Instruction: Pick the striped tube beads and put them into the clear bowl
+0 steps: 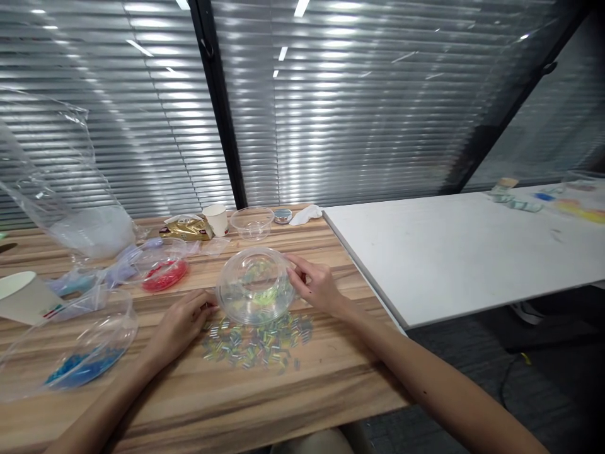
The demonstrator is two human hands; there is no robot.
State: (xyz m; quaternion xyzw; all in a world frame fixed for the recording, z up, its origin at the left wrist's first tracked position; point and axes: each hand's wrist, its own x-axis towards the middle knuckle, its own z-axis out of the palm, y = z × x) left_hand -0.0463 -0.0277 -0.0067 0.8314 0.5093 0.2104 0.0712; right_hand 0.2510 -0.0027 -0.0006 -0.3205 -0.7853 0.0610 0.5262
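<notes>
A clear round plastic bowl [255, 287] is tilted over a spread of small yellow-green and clear tube-shaped pieces [265, 343] on the wooden table [302, 403]. My right hand [314, 284] pinches the bowl's right rim between thumb and fingers. At the bowl's left edge is my left hand [186, 318], its fingers curled together against or beside the rim; what they hold, if anything, is hidden. More pieces show through the clear plastic.
To the left are a bowl of blue pieces [85, 366], a bowl of red pieces [165, 274] and a paper cup [26, 296]. Behind stand another cup [216, 221], a gold packet [186, 228] and a clear bowl [253, 224]. A white table [463, 252] adjoins at right.
</notes>
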